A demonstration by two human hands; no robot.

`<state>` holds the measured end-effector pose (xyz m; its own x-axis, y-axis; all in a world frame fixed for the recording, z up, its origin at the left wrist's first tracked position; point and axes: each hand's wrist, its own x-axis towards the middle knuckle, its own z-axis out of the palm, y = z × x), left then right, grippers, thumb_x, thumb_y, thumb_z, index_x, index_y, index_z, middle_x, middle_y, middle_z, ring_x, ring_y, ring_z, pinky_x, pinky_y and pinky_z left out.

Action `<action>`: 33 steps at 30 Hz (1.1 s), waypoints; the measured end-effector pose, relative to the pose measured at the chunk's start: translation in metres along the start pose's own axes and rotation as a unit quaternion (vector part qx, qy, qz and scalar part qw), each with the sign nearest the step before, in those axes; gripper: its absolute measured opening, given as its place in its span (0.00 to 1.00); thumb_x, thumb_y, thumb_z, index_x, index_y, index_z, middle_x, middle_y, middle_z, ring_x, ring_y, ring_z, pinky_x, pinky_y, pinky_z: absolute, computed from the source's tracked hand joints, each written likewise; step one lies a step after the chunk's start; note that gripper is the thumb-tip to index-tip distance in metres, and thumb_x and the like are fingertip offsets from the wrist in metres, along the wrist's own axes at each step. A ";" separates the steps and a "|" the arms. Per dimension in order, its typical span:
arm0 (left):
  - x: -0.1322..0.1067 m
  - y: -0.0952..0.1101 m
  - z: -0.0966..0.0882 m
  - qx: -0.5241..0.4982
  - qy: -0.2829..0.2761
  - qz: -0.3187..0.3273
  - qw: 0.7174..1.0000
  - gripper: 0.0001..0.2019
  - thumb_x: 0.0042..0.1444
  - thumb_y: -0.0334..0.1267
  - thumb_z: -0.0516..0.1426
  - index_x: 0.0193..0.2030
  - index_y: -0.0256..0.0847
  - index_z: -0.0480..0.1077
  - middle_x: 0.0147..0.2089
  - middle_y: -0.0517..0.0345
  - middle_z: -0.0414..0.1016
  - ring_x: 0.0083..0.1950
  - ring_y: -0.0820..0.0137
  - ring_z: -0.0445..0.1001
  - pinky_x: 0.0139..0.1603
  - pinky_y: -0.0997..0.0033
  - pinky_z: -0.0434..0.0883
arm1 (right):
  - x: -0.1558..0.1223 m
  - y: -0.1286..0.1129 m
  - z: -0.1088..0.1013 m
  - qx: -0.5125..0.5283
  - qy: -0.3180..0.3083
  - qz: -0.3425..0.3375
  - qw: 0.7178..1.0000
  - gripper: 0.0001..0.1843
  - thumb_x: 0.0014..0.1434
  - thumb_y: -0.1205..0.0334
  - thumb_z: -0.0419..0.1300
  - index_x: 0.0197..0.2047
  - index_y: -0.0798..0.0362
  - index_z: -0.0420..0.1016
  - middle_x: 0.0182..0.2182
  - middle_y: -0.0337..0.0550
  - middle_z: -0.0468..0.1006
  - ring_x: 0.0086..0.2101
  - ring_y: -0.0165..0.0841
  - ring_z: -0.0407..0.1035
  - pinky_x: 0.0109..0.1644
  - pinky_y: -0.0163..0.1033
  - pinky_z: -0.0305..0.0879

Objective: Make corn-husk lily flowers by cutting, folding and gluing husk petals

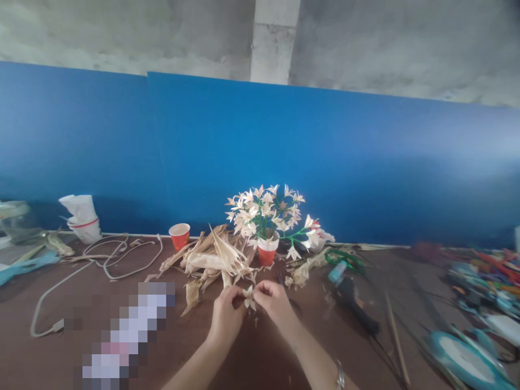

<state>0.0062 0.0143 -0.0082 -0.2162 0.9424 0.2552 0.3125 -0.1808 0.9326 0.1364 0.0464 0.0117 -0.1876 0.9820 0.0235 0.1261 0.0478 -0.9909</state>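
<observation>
A small cream husk flower (pixel 249 298) with pointed petals is between my two hands, low over the brown table. My left hand (pixel 227 311) grips it from the left with thumb and fingers closed. From the right, my right hand (pixel 273 299) pinches at a petal. Just beyond, dried corn husks (pixel 215 257) lie in a loose pile. Behind my hands a red paper cup (pixel 267 254) holds a bunch of similar cream flowers (pixel 264 208) on green stems.
Another red cup (pixel 179 236) and a white cable (pixel 117 260) are at the left. To the right are a dark glue gun (pixel 355 306), a thin wooden stick (pixel 396 336), a teal-rimmed spool (pixel 467 357) and a colourful heap (pixel 495 276). A blue panel (pixel 260 141) stands behind the table.
</observation>
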 end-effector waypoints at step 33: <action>-0.001 0.015 -0.003 -0.024 0.004 -0.032 0.999 0.01 0.38 0.31 0.54 0.20 0.39 0.65 0.20 0.64 0.63 0.24 0.73 0.62 0.25 0.77 0.60 | -0.013 -0.015 0.002 -0.126 0.025 -0.132 0.983 0.07 0.49 0.63 0.56 0.22 0.54 0.70 0.19 0.37 0.70 0.22 0.28 0.62 0.26 0.31 0.57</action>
<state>0.0086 0.0103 0.0065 -0.2422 0.9500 0.1971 0.2541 -0.1339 0.9579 0.1351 0.0324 0.0264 -0.1981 0.9369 0.2880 0.3174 0.3393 -0.8855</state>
